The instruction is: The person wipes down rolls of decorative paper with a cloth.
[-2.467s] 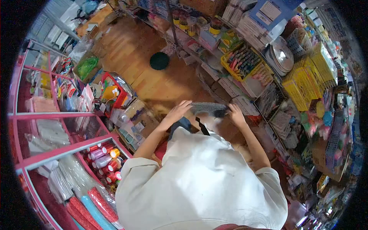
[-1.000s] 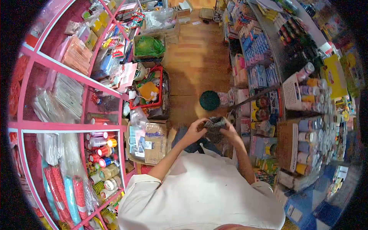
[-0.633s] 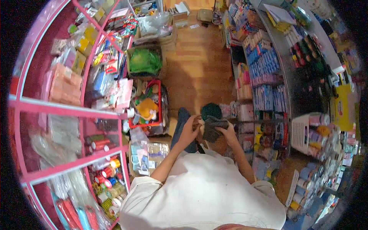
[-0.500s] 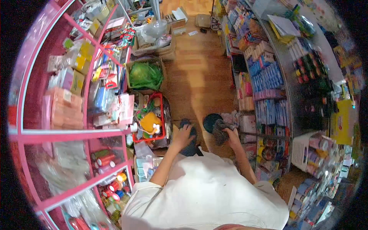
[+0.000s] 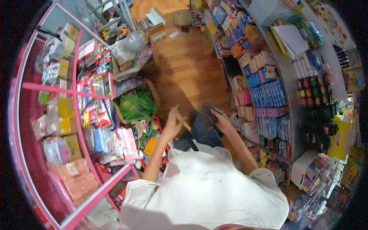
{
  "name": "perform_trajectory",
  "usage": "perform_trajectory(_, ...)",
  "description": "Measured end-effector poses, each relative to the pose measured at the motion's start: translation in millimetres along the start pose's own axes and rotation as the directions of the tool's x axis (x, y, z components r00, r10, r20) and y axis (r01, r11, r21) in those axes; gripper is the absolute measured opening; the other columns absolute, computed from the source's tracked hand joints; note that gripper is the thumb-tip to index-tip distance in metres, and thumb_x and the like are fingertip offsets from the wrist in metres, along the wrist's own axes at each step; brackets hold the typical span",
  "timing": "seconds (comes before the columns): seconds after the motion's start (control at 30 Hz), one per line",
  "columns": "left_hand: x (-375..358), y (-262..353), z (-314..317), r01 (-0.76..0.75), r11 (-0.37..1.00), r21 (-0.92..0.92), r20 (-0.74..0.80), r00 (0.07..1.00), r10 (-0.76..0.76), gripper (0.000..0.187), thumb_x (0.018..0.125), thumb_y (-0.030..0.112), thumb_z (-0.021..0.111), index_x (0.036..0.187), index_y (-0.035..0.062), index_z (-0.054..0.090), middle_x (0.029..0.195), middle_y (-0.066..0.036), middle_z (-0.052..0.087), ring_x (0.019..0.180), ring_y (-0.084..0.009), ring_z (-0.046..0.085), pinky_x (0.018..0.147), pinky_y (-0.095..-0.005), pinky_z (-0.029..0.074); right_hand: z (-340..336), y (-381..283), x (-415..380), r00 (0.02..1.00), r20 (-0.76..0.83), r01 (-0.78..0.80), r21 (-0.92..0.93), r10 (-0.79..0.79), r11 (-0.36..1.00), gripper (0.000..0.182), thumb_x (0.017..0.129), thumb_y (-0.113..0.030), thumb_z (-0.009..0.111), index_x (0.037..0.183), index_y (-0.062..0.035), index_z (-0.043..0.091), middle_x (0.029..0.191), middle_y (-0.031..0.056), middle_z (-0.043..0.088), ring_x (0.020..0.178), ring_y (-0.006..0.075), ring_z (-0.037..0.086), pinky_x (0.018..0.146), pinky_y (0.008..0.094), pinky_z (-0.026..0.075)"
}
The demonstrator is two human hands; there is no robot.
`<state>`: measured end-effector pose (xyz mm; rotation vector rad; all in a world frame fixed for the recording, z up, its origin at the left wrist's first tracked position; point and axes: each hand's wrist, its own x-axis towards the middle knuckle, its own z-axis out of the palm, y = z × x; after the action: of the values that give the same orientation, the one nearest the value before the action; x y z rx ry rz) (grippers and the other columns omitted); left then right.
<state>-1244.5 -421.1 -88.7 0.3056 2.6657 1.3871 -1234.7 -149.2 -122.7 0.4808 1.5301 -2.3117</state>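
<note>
My right hand (image 5: 222, 122) grips a dark grey cloth (image 5: 208, 112), which is blurred and bunched above my dark trouser leg (image 5: 205, 128). Nothing shows in my left hand (image 5: 175, 122), whose fingers are apart. That hand hovers over the left side of the aisle, near a red basket (image 5: 160, 124) of mixed small goods. Farther ahead of it stands a cardboard box with a green plastic bag (image 5: 138, 104) inside. Part of the basket is hidden by my left forearm.
Pink-framed shelves (image 5: 76, 94) full of packets line the left. On the right, a long shelf unit (image 5: 268, 92) holds boxed goods, and a white basket (image 5: 303, 170) stands nearby. Ahead runs the wooden floor (image 5: 180, 65), with cartons and a clear plastic bag (image 5: 132, 42) along its left.
My view has turned and moved forward. My left hand has lifted away from my leg. The right hand has brought the grey cloth inward over my leg.
</note>
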Motion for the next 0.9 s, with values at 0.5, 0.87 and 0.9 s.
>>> perform_trajectory(0.5,363.7,3.8,-61.7,-0.128,0.991,0.034,-0.133,0.982,0.132,0.046,0.066,-0.011,0.057,0.111,-0.0004,0.054,0.109,-0.021,0.056,0.105,-0.039,0.053,0.089,-0.0395,0.042,45.0,-202.8,283.3,0.83,0.535,-0.284,0.157,0.16,0.946,0.054,0.094,-0.043,0.044,0.133,-0.0042,0.042,0.132,0.0129,0.048,0.114,0.0287,0.052,0.1,0.0451,0.038)
perform_trajectory(0.87,500.6,-152.6,-116.5,0.373,0.859,0.35,-0.003,0.918,-0.397,0.047,0.07,0.046,0.072,0.094,0.0064,0.067,0.084,-0.02,0.066,0.083,-0.0355,0.064,0.073,-0.0424,0.05,72.6,-260.2,476.7,0.941,0.249,-0.247,0.048,0.228,0.968,0.042,0.096,-0.033,0.045,0.124,-0.0021,0.05,0.115,0.0144,0.058,0.098,0.0254,0.06,0.086,0.0369,0.047)
perform_trajectory(0.9,512.2,-185.1,-113.3,0.261,0.868,0.423,0.123,0.932,-0.341,0.049,0.068,0.048,0.072,0.094,0.0072,0.067,0.085,-0.02,0.066,0.085,-0.0354,0.064,0.075,-0.0426,0.05,75.8,-260.6,493.4,0.948,0.239,-0.232,0.064,0.211,0.971,0.042,0.096,-0.033,0.045,0.124,-0.0021,0.05,0.115,0.0144,0.058,0.098,0.0254,0.06,0.086,0.0369,0.047)
